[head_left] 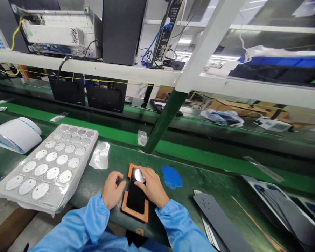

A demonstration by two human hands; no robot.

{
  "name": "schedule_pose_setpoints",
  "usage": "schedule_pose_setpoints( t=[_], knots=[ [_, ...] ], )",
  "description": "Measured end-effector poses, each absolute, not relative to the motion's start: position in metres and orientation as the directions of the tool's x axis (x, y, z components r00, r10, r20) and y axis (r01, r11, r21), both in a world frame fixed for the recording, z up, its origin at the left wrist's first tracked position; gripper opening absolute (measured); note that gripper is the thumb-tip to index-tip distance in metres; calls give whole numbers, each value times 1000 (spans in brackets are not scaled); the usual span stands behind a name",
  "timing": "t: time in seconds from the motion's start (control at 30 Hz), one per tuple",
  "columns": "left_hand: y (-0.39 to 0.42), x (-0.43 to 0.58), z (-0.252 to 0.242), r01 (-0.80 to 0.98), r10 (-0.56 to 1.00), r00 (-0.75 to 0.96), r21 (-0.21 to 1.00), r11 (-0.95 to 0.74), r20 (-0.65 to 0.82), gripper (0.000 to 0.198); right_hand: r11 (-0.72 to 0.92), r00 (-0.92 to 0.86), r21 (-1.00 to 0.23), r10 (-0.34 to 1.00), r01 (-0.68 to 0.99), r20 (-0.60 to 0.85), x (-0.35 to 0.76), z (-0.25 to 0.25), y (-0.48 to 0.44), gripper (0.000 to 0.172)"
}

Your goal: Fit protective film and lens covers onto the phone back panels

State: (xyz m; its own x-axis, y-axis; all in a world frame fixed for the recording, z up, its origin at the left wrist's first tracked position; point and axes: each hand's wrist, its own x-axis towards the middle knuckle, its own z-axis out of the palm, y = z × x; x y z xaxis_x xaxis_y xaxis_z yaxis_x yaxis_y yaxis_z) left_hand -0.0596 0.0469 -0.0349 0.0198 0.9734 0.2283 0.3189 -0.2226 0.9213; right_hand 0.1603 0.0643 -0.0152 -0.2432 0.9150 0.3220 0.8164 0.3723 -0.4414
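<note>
The right hand (153, 185) is closed on a shiny round disc (139, 175), holding it against a black phone-shaped slab (135, 196) in an orange jig (134, 217) at six o'clock. The empty left hand (113, 187) lies loosely curled beside the jig; a tray of discs (81, 171) sits at nine o'clock.
</note>
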Motion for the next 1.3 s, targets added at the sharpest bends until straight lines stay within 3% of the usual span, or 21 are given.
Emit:
schedule_pose_setpoints(
  t=[0.1,0.23,0.33,0.47,0.6,0.7,0.77,0.83,0.9,0.93,1.07,1.3],
  knots=[
    [50,-54,-45,412,940,89,847,-336,329,12,401,-279,-399,902,825,330,167,-27,75,58],
    [48,-45,-50,458,911,160,790,-409,379,15,437,-326,-306,878,846,350,164,-37,68,35],
    [52,-40,-48,488,895,173,754,-440,411,14,404,-309,-295,896,866,320,159,-33,66,29],
    [60,-33,-49,534,872,205,696,-480,444,13,352,-269,-284,917,892,293,149,-23,52,35],
    [67,-28,-51,620,829,343,557,-553,441,29,350,-288,-265,925,898,248,140,-19,28,61],
    [71,-26,-49,687,797,459,413,-598,392,38,376,-312,-285,918,882,246,162,-12,22,50],
    [73,-26,-47,714,787,499,341,-611,364,38,284,-194,-258,926,924,324,199,-5,15,38],
    [73,-26,-46,729,783,510,304,-613,356,38,35,53,-195,900,980,432,250,-3,0,36],
    [72,-26,-45,733,781,505,295,-613,367,38,-267,279,-90,854,960,439,301,-8,-20,47],
    [72,-26,-45,733,781,499,299,-611,376,37,-337,317,-20,861,941,397,321,-13,-31,46],
    [71,-24,-47,729,787,455,333,-598,417,30,-339,288,143,912,930,292,353,-38,-61,30],
    [56,-31,-39,699,806,311,454,-553,504,17,-324,278,143,922,935,271,347,-30,-56,25]
  ],
)
